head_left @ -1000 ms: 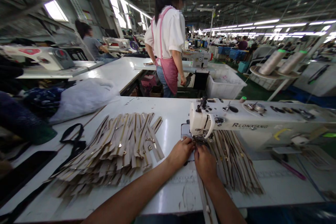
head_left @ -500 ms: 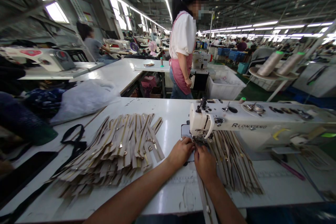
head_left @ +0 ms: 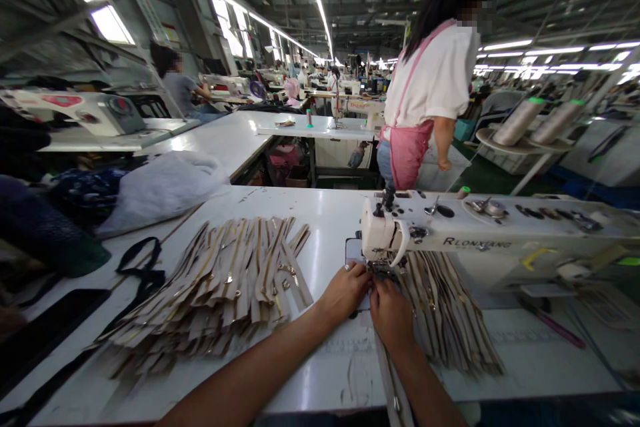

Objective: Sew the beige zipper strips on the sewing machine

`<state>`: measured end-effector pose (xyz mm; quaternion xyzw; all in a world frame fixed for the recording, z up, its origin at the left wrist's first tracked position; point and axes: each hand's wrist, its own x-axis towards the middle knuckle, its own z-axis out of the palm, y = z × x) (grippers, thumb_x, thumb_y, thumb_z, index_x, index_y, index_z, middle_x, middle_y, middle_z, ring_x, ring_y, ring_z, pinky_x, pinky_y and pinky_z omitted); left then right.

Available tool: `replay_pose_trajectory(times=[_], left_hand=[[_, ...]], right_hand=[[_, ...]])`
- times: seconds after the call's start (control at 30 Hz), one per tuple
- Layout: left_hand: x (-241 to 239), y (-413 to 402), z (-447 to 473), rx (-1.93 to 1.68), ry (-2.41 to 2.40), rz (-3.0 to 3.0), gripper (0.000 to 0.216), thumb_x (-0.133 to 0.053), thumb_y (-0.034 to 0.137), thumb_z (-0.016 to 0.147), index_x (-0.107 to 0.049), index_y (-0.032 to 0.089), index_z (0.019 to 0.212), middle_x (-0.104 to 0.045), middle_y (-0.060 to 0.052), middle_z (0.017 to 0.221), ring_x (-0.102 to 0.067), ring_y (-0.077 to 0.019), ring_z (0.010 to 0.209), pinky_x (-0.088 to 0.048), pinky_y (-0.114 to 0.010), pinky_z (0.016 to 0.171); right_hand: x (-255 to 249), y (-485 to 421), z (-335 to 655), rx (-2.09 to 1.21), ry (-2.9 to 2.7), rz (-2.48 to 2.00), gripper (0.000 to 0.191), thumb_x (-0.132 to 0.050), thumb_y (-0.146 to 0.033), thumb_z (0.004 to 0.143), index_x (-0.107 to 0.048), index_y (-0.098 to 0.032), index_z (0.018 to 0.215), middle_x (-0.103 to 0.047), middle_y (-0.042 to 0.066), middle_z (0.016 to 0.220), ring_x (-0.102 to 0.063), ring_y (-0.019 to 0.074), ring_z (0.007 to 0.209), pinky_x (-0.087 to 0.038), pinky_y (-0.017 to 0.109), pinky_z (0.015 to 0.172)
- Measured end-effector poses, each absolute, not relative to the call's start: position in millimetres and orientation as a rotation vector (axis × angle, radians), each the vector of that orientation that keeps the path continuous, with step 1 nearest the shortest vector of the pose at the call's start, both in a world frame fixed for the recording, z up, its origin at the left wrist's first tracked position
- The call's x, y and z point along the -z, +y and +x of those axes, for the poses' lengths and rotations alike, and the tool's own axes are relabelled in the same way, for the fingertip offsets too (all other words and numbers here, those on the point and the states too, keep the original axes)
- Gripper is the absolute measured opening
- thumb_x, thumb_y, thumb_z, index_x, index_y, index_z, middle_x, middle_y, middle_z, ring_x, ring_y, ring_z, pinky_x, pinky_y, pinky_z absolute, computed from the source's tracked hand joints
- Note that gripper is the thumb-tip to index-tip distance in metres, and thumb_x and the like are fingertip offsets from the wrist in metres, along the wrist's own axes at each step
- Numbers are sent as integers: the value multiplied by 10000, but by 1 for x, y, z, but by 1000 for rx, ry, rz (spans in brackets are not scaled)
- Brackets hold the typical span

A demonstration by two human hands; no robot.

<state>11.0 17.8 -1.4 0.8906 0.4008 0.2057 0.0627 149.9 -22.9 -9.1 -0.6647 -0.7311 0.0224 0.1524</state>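
Since a moment ago, a person in a white top and pink apron (head_left: 430, 73) has walked to the right and is now behind the front end of the long white metal sewing machine (head_left: 465, 220). Both hands look the same as before. Far to the left of the machine lies a loop of black cloth strap (head_left: 153, 278), with a puffy white plastic bag (head_left: 160, 190) behind it. Next comes a big, messy pile of beige cloth zippers with gold teeth (head_left: 235, 273) on the shiny white bench (head_left: 325, 213). The left hand (head_left: 347, 287) is just beside the machine's needle end, its fingers bent and close together. I cannot tell what they pinch. A long beige zipper strip (head_left: 393, 380) hangs down in front of the machine, coming out from under the right hand (head_left: 393, 310). That hand's fingers curl in too, but their tips are hidden, so I cannot tell how tight they are. Under the machine's arm lies a second pile of beige zippers (head_left: 445, 307).
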Motion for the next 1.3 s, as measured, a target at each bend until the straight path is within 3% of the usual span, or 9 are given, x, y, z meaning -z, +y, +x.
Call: replay_pose_trajectory(times=[0.4, 0.6, 1.3], left_hand=[[-5, 16, 14, -550, 1252, 2728, 206, -434, 218, 983, -619, 156, 1047, -597, -68, 967, -513, -229, 915, -481, -356, 833], [-2, 12, 13, -544, 1218, 2750, 193, -430, 211, 979, -615, 158, 965, -593, -63, 950, -515, -220, 889, -486, -352, 818], [-3, 12, 14, -549, 1212, 2771, 192, -425, 197, 969, -612, 154, 973, -574, -74, 931, -499, -222, 881, -484, -362, 819]], right_hand=[[12, -23, 151, -67, -2091, -1906, 304, -418, -169, 935, -664, -181, 1112, -698, 84, 991, -675, 182, 838, -472, 270, 678], [12, -25, 152, -85, -2072, -1867, 310, -430, -166, 923, -668, -189, 1121, -698, 69, 972, -672, 182, 821, -474, 275, 695], [13, -24, 152, -59, -2087, -1867, 286, -442, -175, 927, -680, -182, 1085, -697, 72, 958, -670, 175, 794, -470, 265, 660]])
